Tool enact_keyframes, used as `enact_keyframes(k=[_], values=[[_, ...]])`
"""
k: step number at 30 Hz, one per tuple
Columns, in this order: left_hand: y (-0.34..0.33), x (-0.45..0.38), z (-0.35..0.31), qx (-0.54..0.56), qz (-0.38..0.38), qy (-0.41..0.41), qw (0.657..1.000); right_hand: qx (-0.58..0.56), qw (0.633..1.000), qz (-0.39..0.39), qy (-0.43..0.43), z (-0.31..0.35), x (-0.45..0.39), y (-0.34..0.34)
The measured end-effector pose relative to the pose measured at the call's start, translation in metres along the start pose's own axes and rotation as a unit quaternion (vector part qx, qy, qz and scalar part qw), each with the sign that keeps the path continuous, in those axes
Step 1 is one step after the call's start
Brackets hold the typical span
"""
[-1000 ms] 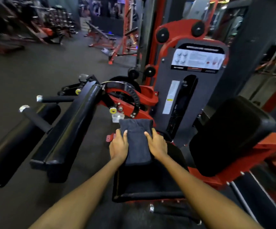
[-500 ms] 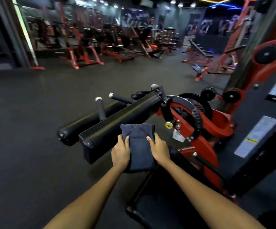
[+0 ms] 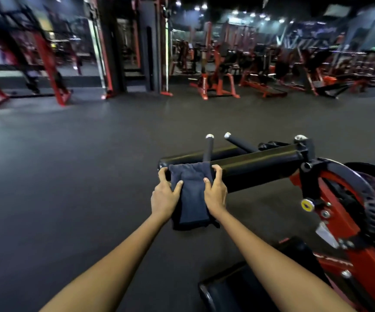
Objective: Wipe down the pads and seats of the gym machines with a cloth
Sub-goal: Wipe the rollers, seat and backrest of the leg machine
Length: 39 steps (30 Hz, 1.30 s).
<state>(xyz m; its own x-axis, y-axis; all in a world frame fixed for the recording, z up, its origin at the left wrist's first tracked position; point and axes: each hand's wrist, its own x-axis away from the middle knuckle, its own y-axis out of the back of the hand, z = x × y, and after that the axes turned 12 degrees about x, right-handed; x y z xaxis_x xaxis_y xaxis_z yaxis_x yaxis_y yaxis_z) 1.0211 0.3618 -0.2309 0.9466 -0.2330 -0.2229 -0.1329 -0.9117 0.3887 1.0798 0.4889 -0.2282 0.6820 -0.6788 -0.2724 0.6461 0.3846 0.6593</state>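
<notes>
Both hands have carried the dark blue cloth [image 3: 193, 194] onto the near leg pad's [image 3: 256, 170] free end. Left hand [image 3: 165, 197] and right hand [image 3: 215, 194] curl their fingers round cloth and pad, thumbs pressing on top.

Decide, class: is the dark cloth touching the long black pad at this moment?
Touching. The head view shows the cloth draped over the end of the black pad, its upper edge lying on the pad's top.

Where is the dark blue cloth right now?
In the head view, the dark blue cloth sits just right of centre, draped over the left end of the long black leg pad, gripped between the left hand and right hand.
</notes>
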Motion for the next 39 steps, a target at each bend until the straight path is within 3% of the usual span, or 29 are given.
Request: enact_keyframes(k=[4, 7, 9, 13, 17, 23, 26, 31, 34, 36, 39], values=[[0.003, -0.015, 0.000, -0.142, 0.015, -0.092, 0.986, 0.166, 0.985, 0.031, 0.031, 0.002, -0.014, -0.002], [-0.004, -0.026, 0.002, -0.171, 0.010, -0.154, 0.973, 0.225, 0.974, 0.005, 0.038, 0.008, -0.017, -0.005], [-0.011, -0.030, 0.006, -0.098, 0.022, -0.171, 0.980, 0.255, 0.966, 0.011, 0.024, 0.017, -0.011, -0.011], [-0.012, -0.040, 0.023, 0.155, 0.063, -0.134, 0.977, 0.272, 0.961, 0.044, -0.023, 0.029, 0.005, -0.024], [-0.013, -0.059, 0.021, 0.229, 0.045, -0.139, 0.962, 0.308, 0.950, 0.045, -0.019, 0.014, -0.012, -0.022], [-0.033, -0.079, 0.007, 0.124, 0.151, -0.112, 0.974, 0.238, 0.961, 0.041, -0.136, -0.014, -0.064, 0.004], [-0.041, -0.076, 0.011, 0.012, 0.204, -0.132, 0.970, 0.222, 0.964, 0.043, -0.138, 0.001, -0.054, -0.008], [-0.035, -0.074, 0.020, 0.073, 0.213, -0.111, 0.968, 0.240, 0.967, -0.003, -0.090, 0.014, -0.015, -0.040], [-0.031, -0.078, 0.022, 0.027, 0.243, -0.168, 0.955, 0.222, 0.966, -0.067, -0.115, -0.005, -0.035, -0.030], [-0.029, -0.081, 0.022, -0.044, 0.257, -0.220, 0.940, 0.177, 0.963, -0.097, -0.178, -0.019, -0.054, -0.019], [-0.030, -0.084, 0.020, -0.162, 0.277, -0.262, 0.910, 0.130, 0.960, -0.101, -0.225, -0.027, -0.062, -0.013]])
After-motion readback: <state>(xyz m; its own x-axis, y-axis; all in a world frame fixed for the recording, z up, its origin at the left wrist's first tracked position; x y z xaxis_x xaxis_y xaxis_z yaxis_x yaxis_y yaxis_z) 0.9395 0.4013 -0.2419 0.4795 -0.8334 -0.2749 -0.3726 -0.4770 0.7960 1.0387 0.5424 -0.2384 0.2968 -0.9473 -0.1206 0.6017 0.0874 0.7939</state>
